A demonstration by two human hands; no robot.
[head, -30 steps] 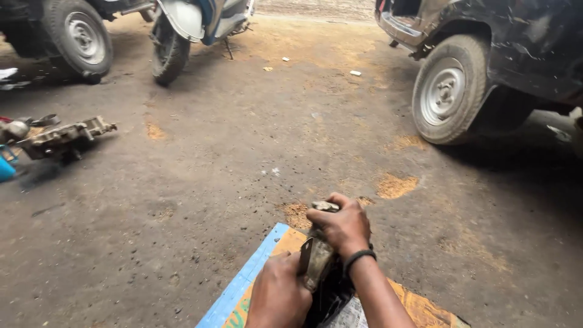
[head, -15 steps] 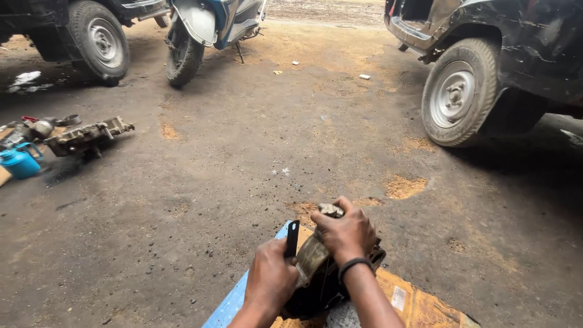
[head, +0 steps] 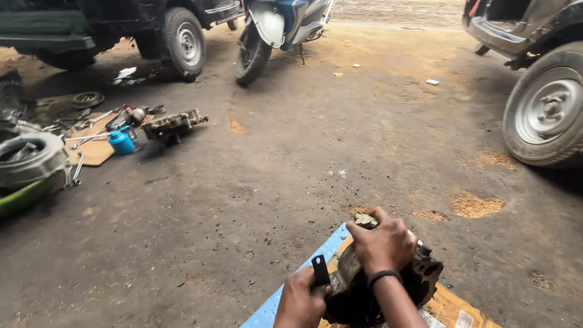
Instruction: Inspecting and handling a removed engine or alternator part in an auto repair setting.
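While a grimy engine part sits on a sheet of cardboard at the near edge of a workshop floor, the person's right hand is clamped over its top, a dark band at the wrist, fingers curled down the far side. The left hand, just to the left and touching the part's near-left flank, has its grip closed on a small flat black tool that stands upright between hand and part. A blue strip runs along the cardboard's left edge, slanting from the near edge of the picture toward the part. Beyond the cardboard the oil-stained floor lies open through the middle, dotted with patches of sawdust to the right. Far left, well apart from the hands, a second engine part, a blue oil can, loose wrenches and a tyre crowd another piece of cardboard. A scooter and a dark vehicle stand at the far edge; a wheel of another vehicle closes in the right side.
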